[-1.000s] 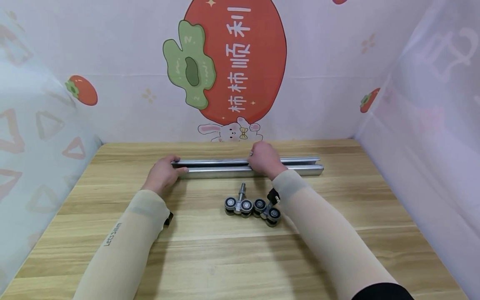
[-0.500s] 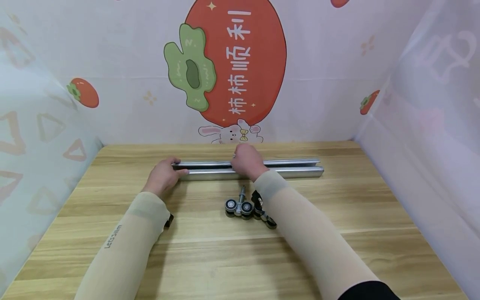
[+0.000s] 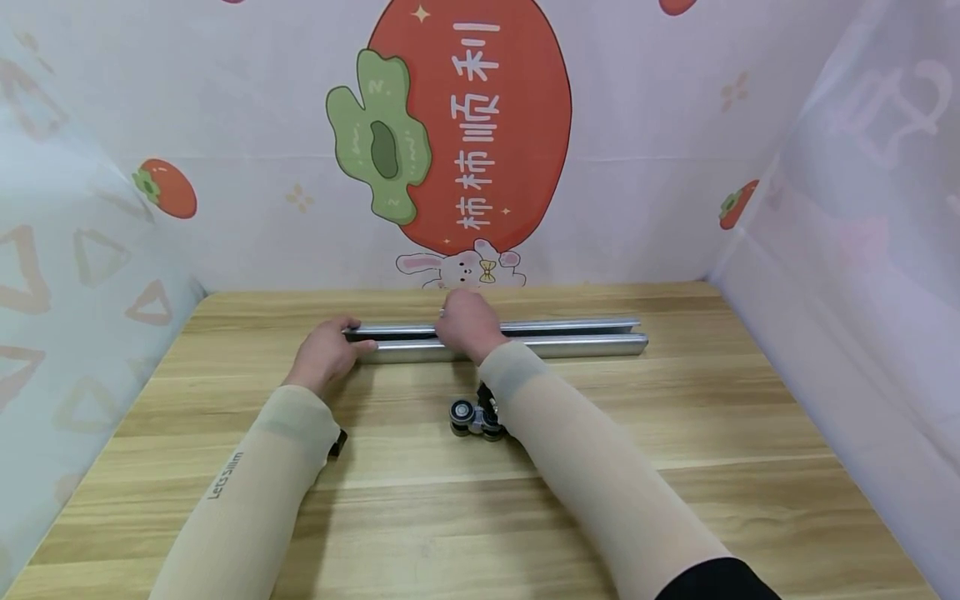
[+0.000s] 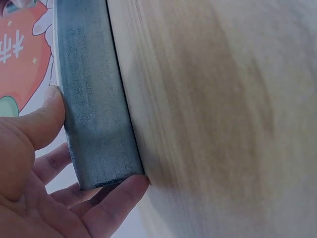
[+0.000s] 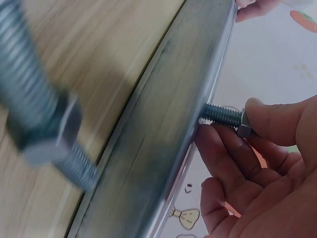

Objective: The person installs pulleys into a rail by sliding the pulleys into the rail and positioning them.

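Observation:
A silvery metal rail (image 3: 577,345) with a slot along its top lies crosswise near the table's back edge. My left hand (image 3: 324,357) holds its left end; in the left wrist view the thumb lies on the rail's edge and fingers reach round the end. Farther right along the rail is my right hand (image 3: 468,323). In the right wrist view its thumb and fingers pinch a threaded bolt (image 5: 223,115) at its nut, and the bolt stands out of the rail's slot. Whatever the bolt joins inside the rail is hidden.
A roller trolley (image 3: 462,414) with black wheels lies in front of the rail, partly behind my right forearm. A blurred threaded bolt (image 5: 37,99) crowds the right wrist view's foreground. Printed cloth (image 3: 630,125) walls off the wooden table's (image 3: 420,517) back and sides.
My right hand has slid left along the rail, toward the left hand. Its forearm now covers the second roller trolley that showed earlier. The left hand and the rail have stayed put.

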Demonstrator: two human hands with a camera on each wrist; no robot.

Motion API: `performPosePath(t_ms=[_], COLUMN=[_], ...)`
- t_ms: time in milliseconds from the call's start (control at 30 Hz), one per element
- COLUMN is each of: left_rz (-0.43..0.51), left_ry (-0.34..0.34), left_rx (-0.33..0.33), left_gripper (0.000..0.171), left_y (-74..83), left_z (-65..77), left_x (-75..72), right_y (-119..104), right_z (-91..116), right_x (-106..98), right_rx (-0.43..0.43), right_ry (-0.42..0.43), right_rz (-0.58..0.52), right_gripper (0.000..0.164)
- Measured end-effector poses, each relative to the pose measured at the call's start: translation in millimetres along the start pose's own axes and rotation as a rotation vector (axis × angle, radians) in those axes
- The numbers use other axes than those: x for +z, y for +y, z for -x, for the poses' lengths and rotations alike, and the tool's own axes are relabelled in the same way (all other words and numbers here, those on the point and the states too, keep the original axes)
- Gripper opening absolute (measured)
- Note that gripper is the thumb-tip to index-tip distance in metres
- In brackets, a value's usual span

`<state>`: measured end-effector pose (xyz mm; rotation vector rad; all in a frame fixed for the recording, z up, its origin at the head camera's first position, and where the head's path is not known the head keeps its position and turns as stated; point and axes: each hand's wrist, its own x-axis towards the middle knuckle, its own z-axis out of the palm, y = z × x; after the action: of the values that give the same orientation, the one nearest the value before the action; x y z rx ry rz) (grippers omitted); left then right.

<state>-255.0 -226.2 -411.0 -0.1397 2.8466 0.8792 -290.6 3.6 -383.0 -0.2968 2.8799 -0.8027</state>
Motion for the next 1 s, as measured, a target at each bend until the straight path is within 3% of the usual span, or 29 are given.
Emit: performPosePath(t_ms=[400, 1000], left_rz=[0.007, 0.001], left_ry=[0.018, 0.023], left_rx=[0.021, 0.035], left_gripper=[0.060, 0.060], left_y=[-3.3, -0.9], left_z=[0.0, 2.8], left_x=[0.1, -0.5], right_y=[-32.7, -62.1], right_z=[-7.4, -13.8], right_x=[18.1, 39.3], right_rx=[-0.012, -0.047], right_ry=[0.003, -0.012], right_rz=[0.054, -0.003], right_gripper=[0.004, 0.009])
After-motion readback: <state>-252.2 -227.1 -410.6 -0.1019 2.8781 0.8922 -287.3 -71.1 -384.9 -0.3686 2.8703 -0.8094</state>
